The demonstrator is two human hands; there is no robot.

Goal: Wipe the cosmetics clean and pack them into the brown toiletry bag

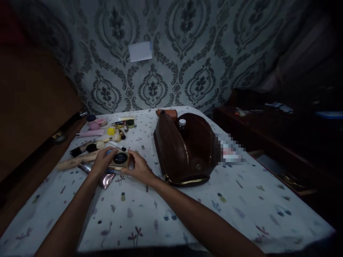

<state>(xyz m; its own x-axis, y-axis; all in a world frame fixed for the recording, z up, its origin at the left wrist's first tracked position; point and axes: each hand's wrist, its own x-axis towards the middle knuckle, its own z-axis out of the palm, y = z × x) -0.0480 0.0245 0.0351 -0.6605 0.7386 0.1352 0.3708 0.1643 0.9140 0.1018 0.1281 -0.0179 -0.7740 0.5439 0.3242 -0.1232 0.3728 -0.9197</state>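
At the left centre of the table (187, 214), just above the printed cloth, you find the compact (120, 159): a gold case with a round black top, its face turned up toward you. Its long axis runs from 9 o'clock to 3 o'clock, almost square to your line of sight. Your left hand (103, 162) closes on it from 9 o'clock, fingers curled over the near-left corner and thumb across the far edge. Your right hand (139, 169) meets it from 4 o'clock, fingertips pinched on the right end. Both hands grasp the case, so neither is nearer; the left covers more of it. Whether the case rests on the cloth or is lifted just clear cannot be told. Directly beneath your left wrist, at 7 o'clock of the compact, lies a metallic pink tube (107, 180). At 9 o'clock lies a long tan tube (77, 160), and at 11 o'clock a scatter of small cosmetics, among them a yellow sponge (111, 131). At 3 o'clock, near but apart from your right hand, stands the brown leather bag (174, 150), unzipped, with a white-capped bottle (182, 125) upright inside.
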